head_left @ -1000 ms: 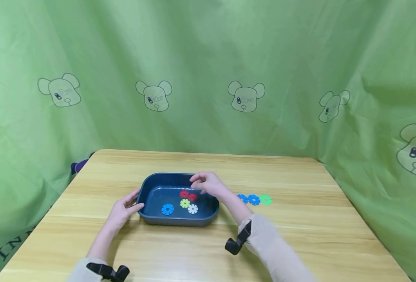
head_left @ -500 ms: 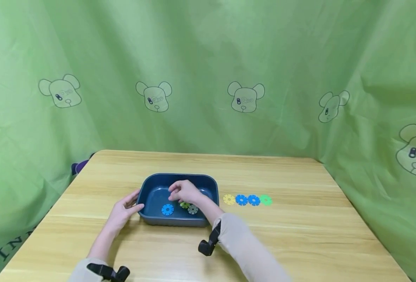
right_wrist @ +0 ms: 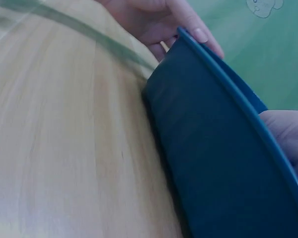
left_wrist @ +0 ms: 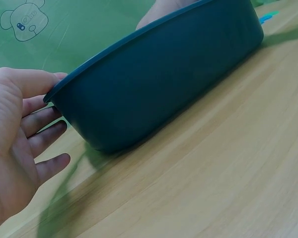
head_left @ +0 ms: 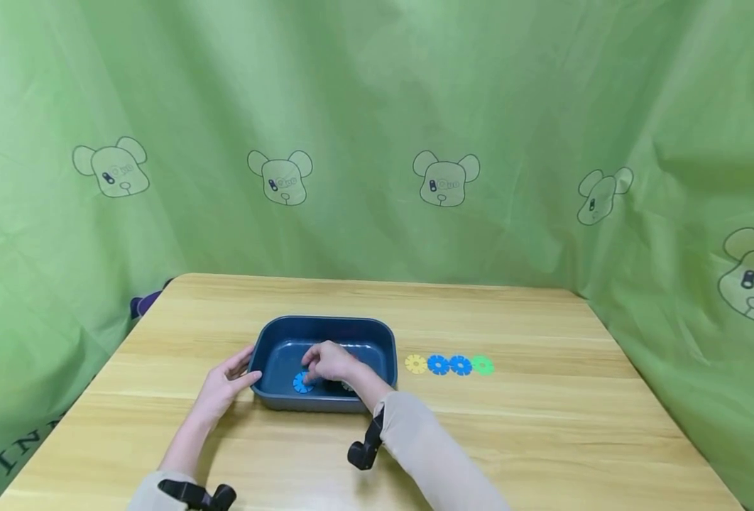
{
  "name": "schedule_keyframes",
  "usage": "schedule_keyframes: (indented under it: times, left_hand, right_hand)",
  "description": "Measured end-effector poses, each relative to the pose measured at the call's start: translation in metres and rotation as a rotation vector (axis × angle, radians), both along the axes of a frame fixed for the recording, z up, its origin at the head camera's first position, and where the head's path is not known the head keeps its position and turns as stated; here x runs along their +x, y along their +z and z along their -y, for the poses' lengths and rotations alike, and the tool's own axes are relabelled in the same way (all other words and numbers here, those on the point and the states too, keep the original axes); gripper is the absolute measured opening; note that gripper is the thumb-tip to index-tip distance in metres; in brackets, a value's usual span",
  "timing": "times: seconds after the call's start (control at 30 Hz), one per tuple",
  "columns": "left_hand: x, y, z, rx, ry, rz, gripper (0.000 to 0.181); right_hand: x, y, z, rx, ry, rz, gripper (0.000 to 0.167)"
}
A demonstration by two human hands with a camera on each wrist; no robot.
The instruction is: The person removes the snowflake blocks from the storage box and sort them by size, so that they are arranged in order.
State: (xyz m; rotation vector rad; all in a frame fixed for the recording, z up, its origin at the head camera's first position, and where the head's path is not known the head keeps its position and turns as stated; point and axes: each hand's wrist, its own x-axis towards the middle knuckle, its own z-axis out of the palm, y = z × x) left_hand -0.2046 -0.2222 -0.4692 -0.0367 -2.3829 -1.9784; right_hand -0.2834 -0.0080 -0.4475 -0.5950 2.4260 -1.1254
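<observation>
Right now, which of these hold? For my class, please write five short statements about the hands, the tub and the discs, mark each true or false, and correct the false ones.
1. The left hand touches the tub at its rim. True.
2. The tub is upside down. False: its open side faces up.
3. The right hand is inside the tub, by a blue disc. True.
4. A row of four discs lies on the table. True.
5. In the head view, the row's rightmost disc is yellow. False: it is green.
</observation>
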Motion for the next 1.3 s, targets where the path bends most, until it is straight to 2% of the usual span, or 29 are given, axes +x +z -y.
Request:
schedule_keyframes:
  times: [0.23,0.37,0.5,0.7,0.93,1.3]
  left_hand:
    - [0.0,0.0,0.0,0.007,0.007,-0.012,0.058]
    - [0.0,0.0,0.001,0.01,0.008,-0.023,0.058]
    - [0.0,0.001,0.001,0.017,0.007,-0.016,0.057]
    - [0.001,0.005,0.0,0.021,0.009,-0.004,0.058]
    - [0.0,0.001,0.0,0.023,0.013,-0.005,0.058]
    - [0.001,0.001,0.0,0.001,0.02,-0.011,0.058]
  right_hand:
    - [0.001,-0.001,0.003,0.081,0.062,-0.062,0.029]
    - [0.002,0.0,0.005,0.15,0.096,-0.131,0.028]
    - [0.004,0.001,0.005,0.174,0.095,-0.164,0.027]
    - [0.002,-0.001,0.004,0.11,0.041,-0.158,0.031]
    - [-0.001,0.001,-0.002,0.049,0.024,-0.15,0.016]
    - [-0.004,0.016,-0.019,-0.097,-0.049,-0.016,0.008]
